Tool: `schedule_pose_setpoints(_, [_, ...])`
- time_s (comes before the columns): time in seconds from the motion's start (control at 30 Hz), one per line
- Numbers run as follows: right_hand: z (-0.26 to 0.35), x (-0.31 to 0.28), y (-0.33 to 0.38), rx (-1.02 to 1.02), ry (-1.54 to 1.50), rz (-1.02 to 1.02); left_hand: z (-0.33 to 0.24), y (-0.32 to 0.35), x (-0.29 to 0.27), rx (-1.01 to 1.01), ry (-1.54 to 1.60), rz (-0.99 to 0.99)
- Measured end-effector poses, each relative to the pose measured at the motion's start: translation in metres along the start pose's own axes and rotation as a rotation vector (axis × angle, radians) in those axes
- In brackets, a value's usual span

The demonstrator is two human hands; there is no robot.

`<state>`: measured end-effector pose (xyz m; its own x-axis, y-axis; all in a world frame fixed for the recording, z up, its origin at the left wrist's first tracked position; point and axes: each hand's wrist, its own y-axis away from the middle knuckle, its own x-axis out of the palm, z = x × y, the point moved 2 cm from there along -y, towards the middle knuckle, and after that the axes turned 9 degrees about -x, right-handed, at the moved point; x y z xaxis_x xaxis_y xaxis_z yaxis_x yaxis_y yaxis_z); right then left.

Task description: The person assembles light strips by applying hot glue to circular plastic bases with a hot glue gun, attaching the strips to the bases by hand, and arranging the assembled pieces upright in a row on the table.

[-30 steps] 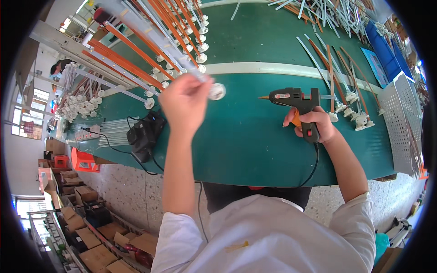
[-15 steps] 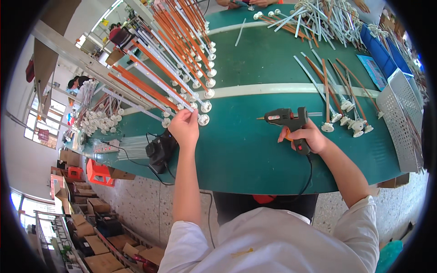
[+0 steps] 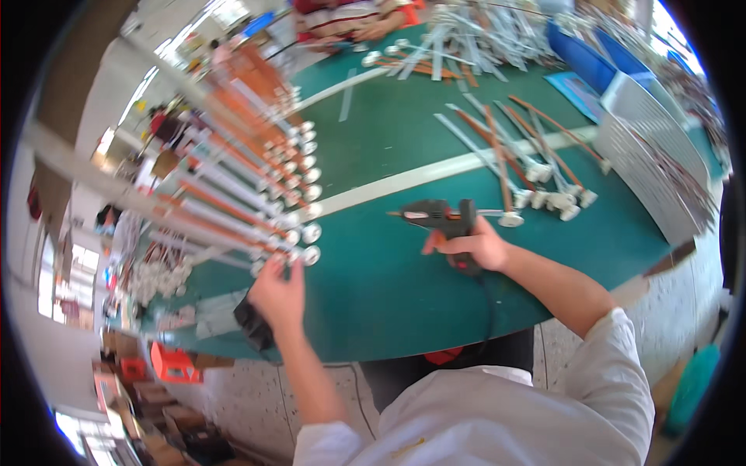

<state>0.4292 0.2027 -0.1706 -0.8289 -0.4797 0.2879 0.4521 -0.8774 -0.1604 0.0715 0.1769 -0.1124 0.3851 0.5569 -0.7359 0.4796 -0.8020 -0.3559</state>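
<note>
Glue gun (image 3: 444,221) rests on the green table (image 3: 388,287), right hand (image 3: 474,247) clenched round its grip; looks light and rigid, best held by the handle (nozzle likely hot). Left hand (image 3: 278,291) fingers the capped ends of the rod row (image 3: 256,202), grasp unclear. Busy workshop beyond.

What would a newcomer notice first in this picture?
Probably the black glue gun that the right hand grips over the middle of the green table. Next comes the row of white and orange rods with round white end caps at the left, where the left hand touches the nearest ends.
</note>
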Motion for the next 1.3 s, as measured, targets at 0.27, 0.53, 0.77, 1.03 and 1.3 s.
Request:
schedule_pose_setpoints(0.27, [0.045, 0.015, 0.007, -0.224, 0.147, -0.167, -0.074, 0.054, 0.033, 0.322, 0.322, 0.284])
schedule_pose_setpoints(0.53, [0.113, 0.011, 0.039, -0.951, 0.425, -0.351, -0.217, 0.062, 0.157, 0.798, 0.352, 0.451])
schedule_pose_setpoints(0.77, [0.118, 0.018, 0.090, -0.952, 0.833, -0.211, -0.263, 0.090, 0.221, 0.488, 0.078, 0.739])
schedule_pose_setpoints(1.03, [0.122, 0.027, 0.083, -0.824, 0.866, -0.157, -0.223, 0.061, 0.231, 0.296, 0.605, 1.136])
schedule_pose_setpoints(1.3, [0.112, 0.017, 0.032, -0.815, 0.678, -0.178, -0.164, 0.036, 0.088, 0.456, 0.522, 0.444])
